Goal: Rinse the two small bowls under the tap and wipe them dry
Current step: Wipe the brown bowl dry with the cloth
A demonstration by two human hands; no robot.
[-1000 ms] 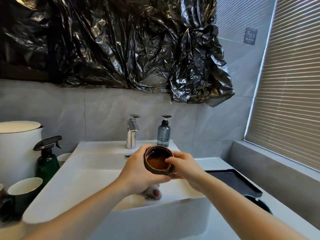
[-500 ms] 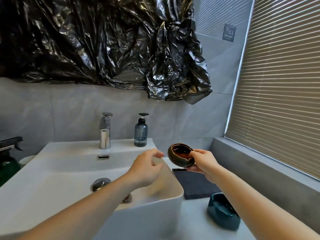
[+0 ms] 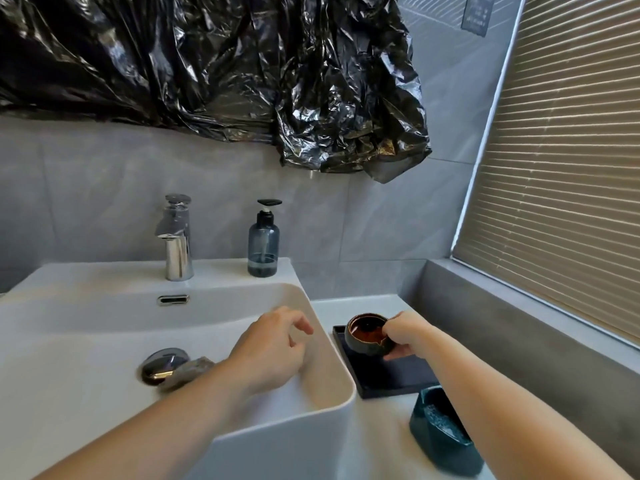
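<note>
A small dark bowl (image 3: 367,336) with a brown inside sits upright in my right hand (image 3: 407,336), low over the far end of a black tray (image 3: 388,375); whether it touches the tray I cannot tell. My left hand (image 3: 273,344) hovers over the right side of the white basin (image 3: 329,351), fingers loosely curled and holding nothing. The chrome tap (image 3: 177,237) stands at the back of the basin with no water running. A crumpled grey cloth (image 3: 187,372) lies in the basin beside the drain plug (image 3: 162,363). A second small bowl is not in sight.
A blue soap pump bottle (image 3: 263,242) stands on the basin ledge right of the tap. A teal ceramic dish (image 3: 443,431) sits on the counter in front of the tray. Black plastic sheeting (image 3: 214,71) hangs on the wall above, and a blind (image 3: 561,168) covers the window on the right.
My left hand let go of the bowl. My right hand carried it from above the basin to the right and down over the black tray. The view turned right.
</note>
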